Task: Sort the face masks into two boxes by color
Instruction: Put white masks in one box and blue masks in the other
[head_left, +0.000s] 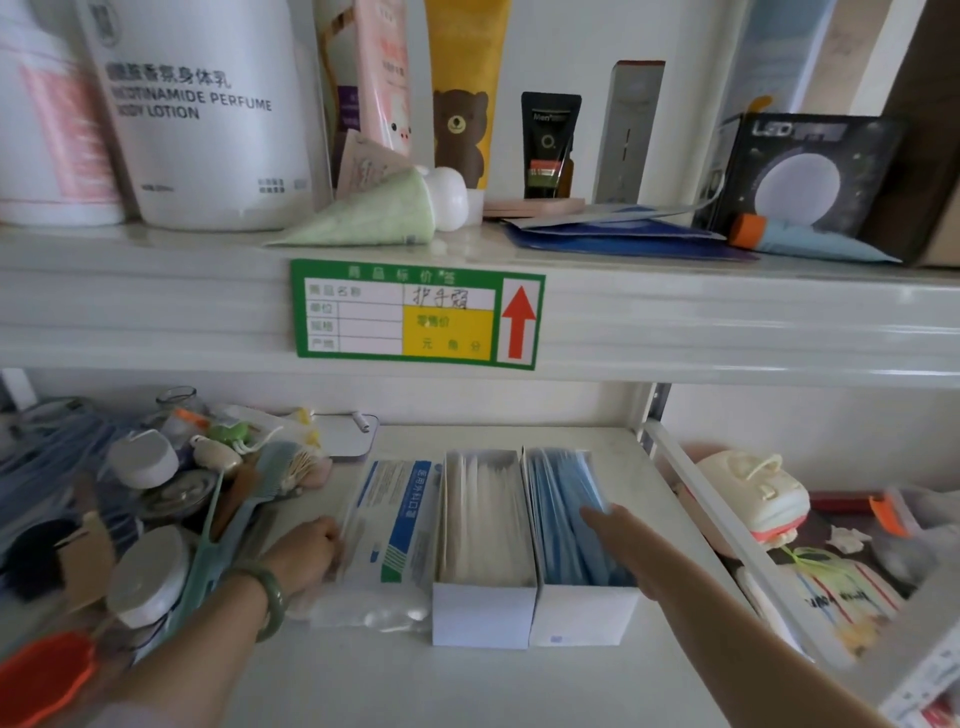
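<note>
Masks sit sorted on the lower shelf: white ones in the left box, blue ones in the right box, touching side by side. My right hand lies flat on the blue stack, fingers together and straight, gripping nothing. My left hand, at nine o'clock from the boxes, rests against a mask packet; its fingers are hidden, so I cannot tell their state. I judge pressing too hard could tip the blue box toward three o'clock or spill masks across into the white.
</note>
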